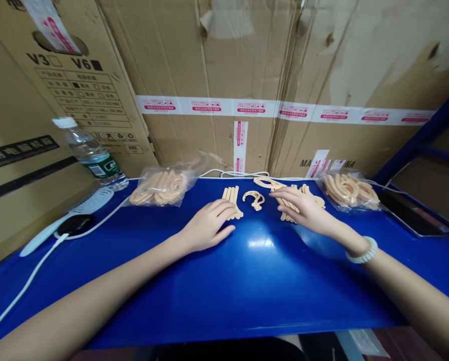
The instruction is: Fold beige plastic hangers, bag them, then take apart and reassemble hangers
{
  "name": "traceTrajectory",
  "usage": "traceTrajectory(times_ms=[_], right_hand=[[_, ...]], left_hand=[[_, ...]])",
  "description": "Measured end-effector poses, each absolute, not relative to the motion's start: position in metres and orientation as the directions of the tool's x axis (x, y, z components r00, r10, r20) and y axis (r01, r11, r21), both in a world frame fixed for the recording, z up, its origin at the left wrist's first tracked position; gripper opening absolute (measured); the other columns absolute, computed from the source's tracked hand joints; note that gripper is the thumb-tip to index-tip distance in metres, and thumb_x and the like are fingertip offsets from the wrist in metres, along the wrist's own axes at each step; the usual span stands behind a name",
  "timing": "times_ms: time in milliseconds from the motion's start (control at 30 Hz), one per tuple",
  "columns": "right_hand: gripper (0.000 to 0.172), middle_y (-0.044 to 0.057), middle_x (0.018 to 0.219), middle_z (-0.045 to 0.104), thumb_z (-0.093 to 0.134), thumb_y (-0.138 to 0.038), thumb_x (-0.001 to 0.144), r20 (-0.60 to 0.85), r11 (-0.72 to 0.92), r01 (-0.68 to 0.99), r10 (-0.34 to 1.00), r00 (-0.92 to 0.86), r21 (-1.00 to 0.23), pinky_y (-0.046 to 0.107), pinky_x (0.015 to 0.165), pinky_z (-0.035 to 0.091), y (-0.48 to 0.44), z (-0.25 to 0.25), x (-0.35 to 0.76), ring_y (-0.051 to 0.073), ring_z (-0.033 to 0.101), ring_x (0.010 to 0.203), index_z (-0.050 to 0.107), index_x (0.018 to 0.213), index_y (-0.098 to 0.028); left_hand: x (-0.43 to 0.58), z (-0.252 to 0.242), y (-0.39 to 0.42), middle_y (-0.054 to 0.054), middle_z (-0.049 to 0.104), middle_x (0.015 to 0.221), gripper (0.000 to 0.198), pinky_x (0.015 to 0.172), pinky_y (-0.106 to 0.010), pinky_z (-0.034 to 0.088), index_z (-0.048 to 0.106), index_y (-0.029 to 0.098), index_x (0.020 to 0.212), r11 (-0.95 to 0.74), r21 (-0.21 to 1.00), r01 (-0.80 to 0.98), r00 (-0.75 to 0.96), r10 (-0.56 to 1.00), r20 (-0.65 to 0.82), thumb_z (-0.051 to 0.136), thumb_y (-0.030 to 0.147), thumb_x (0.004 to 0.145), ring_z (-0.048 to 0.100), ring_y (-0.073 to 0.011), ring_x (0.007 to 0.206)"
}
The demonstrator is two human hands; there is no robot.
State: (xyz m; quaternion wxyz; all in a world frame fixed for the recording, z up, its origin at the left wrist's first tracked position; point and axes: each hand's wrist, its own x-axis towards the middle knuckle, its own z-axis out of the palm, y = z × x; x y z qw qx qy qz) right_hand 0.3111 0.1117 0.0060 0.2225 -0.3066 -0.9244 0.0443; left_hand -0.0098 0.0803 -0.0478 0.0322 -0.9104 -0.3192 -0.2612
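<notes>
My left hand [209,225] lies on the blue table with its fingers spread a little, the fingertips at a row of short beige sticks [231,194]. My right hand [303,206] is over a second group of beige sticks [287,217], its fingers apart and partly covering them. Between my hands rests a curled beige piece [254,199]. A beige loop [266,183] lies behind it, near the back edge. More beige curved pieces [315,197] show just beyond my right hand.
Clear bags of beige pieces stand left [162,187] and right [350,190]. At the left are a water bottle [96,156], a pale blue brush [70,213] and a black mouse [75,224] with a white cable. A dark phone [416,215] lies right. Cardboard [217,65] walls the back.
</notes>
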Motion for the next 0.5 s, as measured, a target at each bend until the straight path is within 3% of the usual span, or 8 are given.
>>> traceTrajectory(times_ms=[100, 200, 333, 500], right_hand=[[0.067, 0.023, 0.155, 0.043, 0.055, -0.053, 0.099, 0.275, 0.762, 0.642, 0.638, -0.72, -0.088, 0.062, 0.114, 0.038, 0.093, -0.007, 0.327, 0.037, 0.036, 0.146, 0.042, 0.152, -0.014], [0.088, 0.025, 0.162, 0.029, 0.053, -0.067, 0.094, 0.159, 0.728, 0.686, 0.679, -0.717, -0.019, 0.065, 0.118, 0.029, 0.082, -0.025, 0.332, 0.04, 0.02, 0.152, 0.032, 0.157, -0.009], [0.089, 0.026, 0.161, 0.03, 0.045, -0.069, 0.097, 0.095, 0.723, 0.691, 0.69, -0.718, -0.031, 0.061, 0.122, 0.023, 0.086, -0.038, 0.333, 0.037, 0.019, 0.152, 0.032, 0.157, -0.005], [0.085, 0.027, 0.161, 0.027, 0.043, -0.066, 0.099, 0.132, 0.718, 0.695, 0.692, -0.709, -0.034, 0.061, 0.122, 0.023, 0.096, -0.041, 0.332, 0.038, 0.018, 0.153, 0.031, 0.156, -0.005]], left_hand=[[0.0, -0.051, 0.067, -0.017, 0.042, 0.157, 0.064, 0.118, -0.058, 0.032, 0.043, 0.015, 0.148, -0.753, 0.118, 0.648, 0.676, 0.639, 0.366, 0.055, 0.051, 0.097, 0.036, -0.0363, 0.147], [0.005, -0.054, 0.061, -0.016, 0.028, 0.165, 0.079, 0.122, -0.059, 0.023, 0.027, 0.015, 0.158, -0.742, 0.122, 0.659, 0.71, 0.667, 0.225, 0.048, 0.062, 0.098, 0.023, -0.0366, 0.153], [0.002, -0.058, 0.067, -0.017, 0.023, 0.166, 0.082, 0.124, -0.055, 0.019, 0.02, 0.015, 0.16, -0.736, 0.128, 0.664, 0.718, 0.676, 0.165, 0.041, 0.065, 0.099, 0.019, -0.0337, 0.155], [-0.001, -0.059, 0.079, -0.019, 0.024, 0.165, 0.08, 0.122, -0.057, 0.022, 0.023, 0.013, 0.159, -0.735, 0.144, 0.662, 0.719, 0.678, 0.153, 0.043, 0.062, 0.1, 0.02, -0.0349, 0.154]])
